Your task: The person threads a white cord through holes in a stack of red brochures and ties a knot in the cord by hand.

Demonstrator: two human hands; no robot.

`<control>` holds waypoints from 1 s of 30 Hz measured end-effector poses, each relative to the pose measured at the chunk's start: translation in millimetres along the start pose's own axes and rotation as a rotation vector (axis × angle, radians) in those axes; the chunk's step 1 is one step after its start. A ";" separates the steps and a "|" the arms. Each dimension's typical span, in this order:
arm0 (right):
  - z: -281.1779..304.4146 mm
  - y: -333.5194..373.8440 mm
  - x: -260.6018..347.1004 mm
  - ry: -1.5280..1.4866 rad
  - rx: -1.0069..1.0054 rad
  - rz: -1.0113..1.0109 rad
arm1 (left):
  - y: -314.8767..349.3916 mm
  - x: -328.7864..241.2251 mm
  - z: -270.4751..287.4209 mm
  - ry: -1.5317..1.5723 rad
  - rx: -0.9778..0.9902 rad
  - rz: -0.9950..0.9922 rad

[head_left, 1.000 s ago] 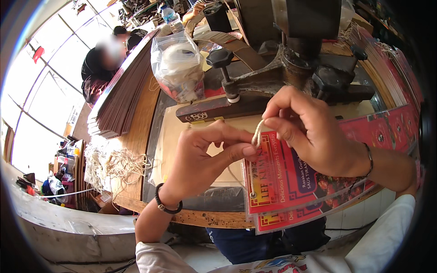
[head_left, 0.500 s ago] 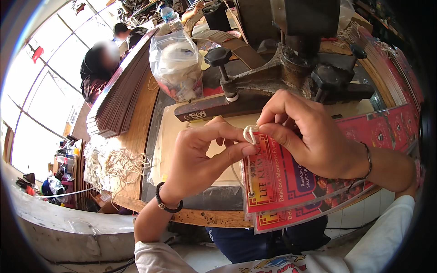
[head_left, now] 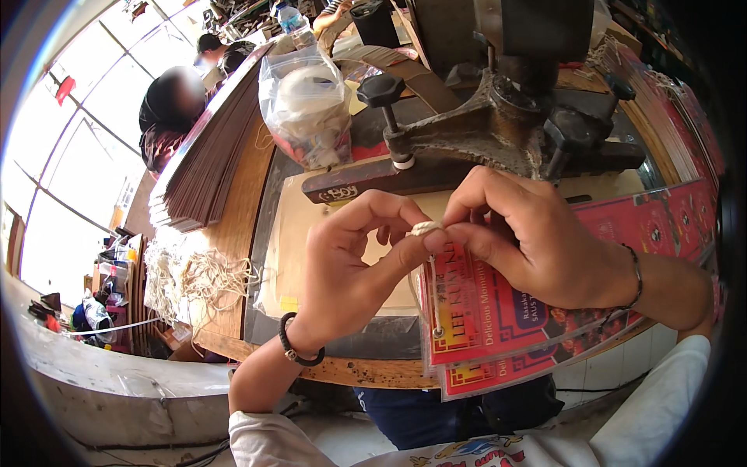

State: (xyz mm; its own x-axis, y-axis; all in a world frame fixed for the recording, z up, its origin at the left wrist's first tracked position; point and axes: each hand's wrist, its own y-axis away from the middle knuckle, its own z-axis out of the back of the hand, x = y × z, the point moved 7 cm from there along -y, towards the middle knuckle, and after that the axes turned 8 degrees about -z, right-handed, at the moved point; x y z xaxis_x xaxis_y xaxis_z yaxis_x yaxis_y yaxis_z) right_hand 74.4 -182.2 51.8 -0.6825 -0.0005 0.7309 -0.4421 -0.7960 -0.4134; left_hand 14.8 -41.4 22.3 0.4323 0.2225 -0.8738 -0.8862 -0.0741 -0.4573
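A cream-coloured cord (head_left: 426, 228) is pinched between the fingertips of my left hand (head_left: 350, 265) and my right hand (head_left: 529, 241), bunched into a small knot or loop. The cord runs down along the left edge of a red and yellow laminated sheet (head_left: 498, 311), which has a metal eyelet near its lower left corner. My hands are close together over the sheet's top left corner, thumbs almost touching. Beneath it lies a second red laminated sheet (head_left: 482, 377), slightly offset toward me. Part of the knot is hidden by my fingers.
A heavy black metal press (head_left: 498, 117) stands at the back of the table. Left of it are a plastic bag (head_left: 307, 109) of white material, a tall stack of brown boards (head_left: 210, 148) and loose cords (head_left: 210, 280). More red sheets (head_left: 661, 218) lie right. Two people sit beyond.
The standing loop of cord between my fingertips has been drawn down into a tighter bunch. Both hands have come closer together, still pinching it.
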 end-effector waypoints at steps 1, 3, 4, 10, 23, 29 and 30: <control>0.1 0.4 -0.9 -0.012 0.002 -0.003 | 0.2 2.1 -1.2 0.036 0.002 0.016; 0.8 1.0 -2.1 -0.024 0.001 -0.012 | 0.1 6.3 -3.4 0.109 0.006 0.049; 1.7 0.8 -2.0 -0.030 -0.001 -0.014 | 0.2 6.5 -4.9 0.122 0.006 0.054; 1.1 0.4 -2.7 -0.129 0.038 -0.078 | 1.0 3.2 -8.8 0.161 0.001 0.094; 11.9 -1.1 7.8 0.062 -0.080 0.128 | 3.6 2.8 -8.8 0.193 0.007 0.078; 10.4 -1.1 -4.1 -0.161 -0.155 -0.108 | 0.9 -4.2 -6.8 -0.014 0.077 -0.061; 11.1 -0.8 -1.4 -0.100 -0.141 -0.056 | 1.1 -5.1 -5.6 -0.046 0.064 -0.088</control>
State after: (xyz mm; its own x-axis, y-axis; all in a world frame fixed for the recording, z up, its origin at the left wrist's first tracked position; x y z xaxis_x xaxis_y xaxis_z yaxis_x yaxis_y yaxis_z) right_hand 82.2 -188.3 57.1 -0.5958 -0.0243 0.8028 -0.5602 -0.7037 -0.4370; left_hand 12.6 -48.0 25.3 0.5017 0.2698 -0.8218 -0.8549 0.0095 -0.5188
